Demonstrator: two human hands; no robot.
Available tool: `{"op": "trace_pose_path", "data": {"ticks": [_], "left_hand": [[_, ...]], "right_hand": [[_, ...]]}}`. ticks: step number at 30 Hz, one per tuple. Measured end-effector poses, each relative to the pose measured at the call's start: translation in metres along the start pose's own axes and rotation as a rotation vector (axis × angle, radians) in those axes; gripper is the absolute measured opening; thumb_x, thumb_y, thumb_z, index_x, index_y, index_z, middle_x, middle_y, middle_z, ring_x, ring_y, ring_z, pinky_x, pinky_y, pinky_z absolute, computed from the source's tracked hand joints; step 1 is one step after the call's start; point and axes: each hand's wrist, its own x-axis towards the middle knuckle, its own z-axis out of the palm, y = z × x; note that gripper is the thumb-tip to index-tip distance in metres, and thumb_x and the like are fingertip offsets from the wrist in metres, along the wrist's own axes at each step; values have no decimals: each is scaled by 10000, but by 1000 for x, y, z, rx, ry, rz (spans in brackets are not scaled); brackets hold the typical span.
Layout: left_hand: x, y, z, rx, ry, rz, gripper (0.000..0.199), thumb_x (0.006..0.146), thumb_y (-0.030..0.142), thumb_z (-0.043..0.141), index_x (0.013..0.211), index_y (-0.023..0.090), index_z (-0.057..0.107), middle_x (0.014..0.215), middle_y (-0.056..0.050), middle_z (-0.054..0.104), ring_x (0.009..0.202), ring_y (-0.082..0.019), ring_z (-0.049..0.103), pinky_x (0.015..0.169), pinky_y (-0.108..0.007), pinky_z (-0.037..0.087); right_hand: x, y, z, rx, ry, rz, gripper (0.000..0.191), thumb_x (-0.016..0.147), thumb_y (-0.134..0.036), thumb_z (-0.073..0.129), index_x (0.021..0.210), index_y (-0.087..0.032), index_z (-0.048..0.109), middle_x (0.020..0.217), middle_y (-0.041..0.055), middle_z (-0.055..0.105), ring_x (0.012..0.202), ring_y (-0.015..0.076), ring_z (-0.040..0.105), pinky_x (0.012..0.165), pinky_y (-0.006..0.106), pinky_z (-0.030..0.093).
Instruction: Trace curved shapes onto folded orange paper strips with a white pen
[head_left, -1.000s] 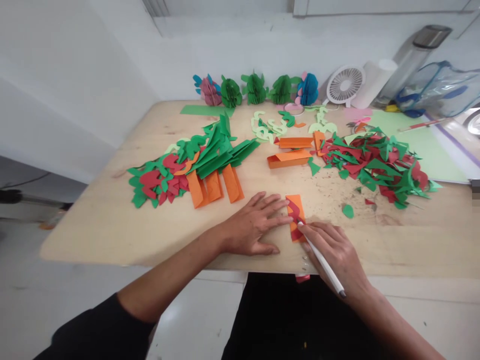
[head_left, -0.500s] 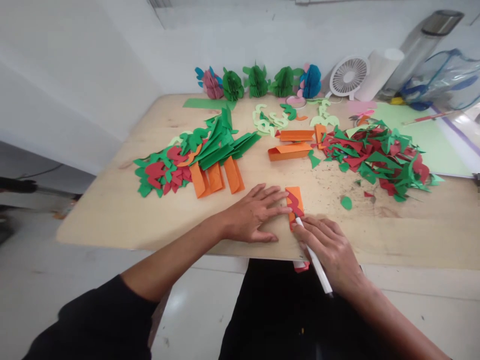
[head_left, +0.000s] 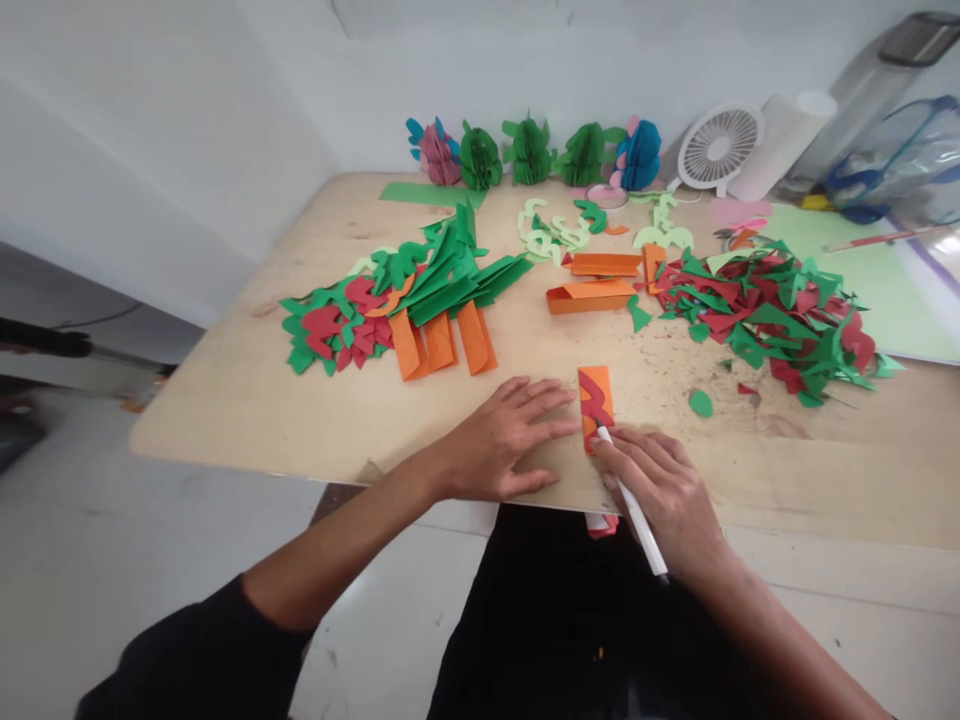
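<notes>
A small orange paper rectangle (head_left: 604,380) lies near the table's front edge, with a red curved paper cut-out (head_left: 594,398) on top of it. My right hand (head_left: 667,495) is closed around a white pen (head_left: 636,512). The pen's dark tip points at the red piece, around its lower part; whether it touches I cannot tell. Beside the orange paper's left edge, my left hand (head_left: 504,440) rests flat on the table with its fingers spread, holding nothing. The lower right part of the orange paper is hidden by my right fingers.
To the left lie folded green strips (head_left: 442,275), folded orange strips (head_left: 476,335) and red cut-outs (head_left: 322,325). Red and green scraps (head_left: 780,300) are heaped at right. Along the wall stand paper honeycomb figures (head_left: 529,152), a white fan (head_left: 720,148) and a bottle (head_left: 847,120).
My left fingertips have come off the red cut-out and now lie just left of the orange paper. The right hand still holds the pen at the cut-out. The view has shifted slightly.
</notes>
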Motion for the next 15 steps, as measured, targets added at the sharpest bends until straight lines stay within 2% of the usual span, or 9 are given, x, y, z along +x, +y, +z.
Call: {"op": "trace_pose_path", "data": {"ticks": [6,15], "left_hand": [[-8,12,6,-11,-30,14,611,864,489,613,1418,268,476,1556,-103,388,1460,-341,272,1179,-610,126],[2,5,3,24,-66,54,591,844,468,630,1393,281,516,1569,-100,365,1452,-365,286,1174,-623,122]], "right_hand": [[1,1,0,8,10,-5,401,975,-152,451,1361,-210,542,1115,92,745,1111,242,668,920,421,486],[0,1,1,17,1,4,396,969,-152,464,1349,-208,560,1137,92,740,1134,250,661,936,436,491]]}}
